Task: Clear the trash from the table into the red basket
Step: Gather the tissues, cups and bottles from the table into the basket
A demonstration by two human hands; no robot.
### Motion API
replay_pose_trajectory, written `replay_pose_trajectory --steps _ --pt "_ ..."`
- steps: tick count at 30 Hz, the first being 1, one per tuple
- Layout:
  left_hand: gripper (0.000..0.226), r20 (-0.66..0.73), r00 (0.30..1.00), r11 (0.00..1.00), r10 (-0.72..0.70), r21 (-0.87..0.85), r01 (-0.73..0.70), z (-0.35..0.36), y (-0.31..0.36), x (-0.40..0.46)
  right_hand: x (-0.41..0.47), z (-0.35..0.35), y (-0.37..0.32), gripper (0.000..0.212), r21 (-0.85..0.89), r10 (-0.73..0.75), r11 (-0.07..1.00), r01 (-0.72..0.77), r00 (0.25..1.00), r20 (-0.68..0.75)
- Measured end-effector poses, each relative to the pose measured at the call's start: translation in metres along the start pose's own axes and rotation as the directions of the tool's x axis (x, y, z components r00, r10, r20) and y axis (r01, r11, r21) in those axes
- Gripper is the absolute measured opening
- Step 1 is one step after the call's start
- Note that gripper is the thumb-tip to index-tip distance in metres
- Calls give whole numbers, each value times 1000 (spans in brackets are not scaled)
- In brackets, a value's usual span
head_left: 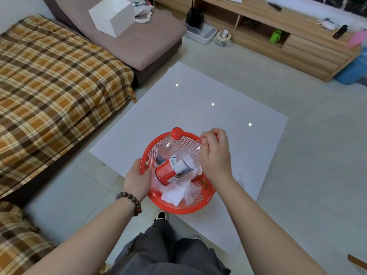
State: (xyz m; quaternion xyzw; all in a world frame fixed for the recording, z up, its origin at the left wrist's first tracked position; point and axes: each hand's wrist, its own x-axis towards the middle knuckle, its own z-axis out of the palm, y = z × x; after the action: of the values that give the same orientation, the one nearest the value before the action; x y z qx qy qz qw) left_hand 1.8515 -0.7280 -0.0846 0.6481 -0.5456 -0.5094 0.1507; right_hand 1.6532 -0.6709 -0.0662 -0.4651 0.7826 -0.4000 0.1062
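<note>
Your left hand [139, 178] curls its grip over the near-left rim of the round red plastic mesh basket [153, 149], which sits at the near edge of the glossy white square worktop [218, 100]. Your right hand [215, 153] closes its fingers round the neck end of a clear plastic bottle with a red-and-white label [174, 167]; that bottle lies tilted across the basket, its base down towards your left hand. Beside it, a second clear plastic bottle with a red cap [170, 143] leans against the far rim, cap poking above it. Crumpled white paper and clear plastic wrap [178, 192] lie in the basket beneath both bottles.
</note>
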Motion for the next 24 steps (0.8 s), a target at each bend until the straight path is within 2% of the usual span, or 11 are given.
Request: replay_pose_trajectory --steps 3,6,9,11,14,16,18,21,24 --pt "14 10 999 997 -33 -65 34 0 -1 -2 5 10 12 24 -142 31 990 -14 993 116" --pt "12 19 1000 999 -21 -41 22 0 -2 0 8 14 22 32 -153 92 986 -59 972 218" --pt "15 12 999 997 -51 -59 52 -2 -5 4 11 16 27 47 -184 41 983 20 946 320" --pt "17 6 996 993 -85 -88 85 -2 -7 7 13 13 29 54 -182 5 982 53 952 305" --pt "19 -9 992 984 -128 -130 126 -1 -10 12 13 0 43 54 -84 30 996 -21 994 106" --pt "17 -29 988 980 -149 -138 143 1 -13 16 7 -13 70 51 -37 129 991 -130 991 -17" --pt "17 -47 986 979 -163 -134 155 4 -14 18 -5 -22 108 51 -63 294 953 -296 955 -45" --pt "19 -70 980 977 -186 -118 177 9 -20 24 -29 -18 167 58 -216 499 849 -482 866 26" --pt "22 -95 972 972 -217 -108 207 16 -32 31 -52 3 213 69 -382 589 783 -490 783 202"
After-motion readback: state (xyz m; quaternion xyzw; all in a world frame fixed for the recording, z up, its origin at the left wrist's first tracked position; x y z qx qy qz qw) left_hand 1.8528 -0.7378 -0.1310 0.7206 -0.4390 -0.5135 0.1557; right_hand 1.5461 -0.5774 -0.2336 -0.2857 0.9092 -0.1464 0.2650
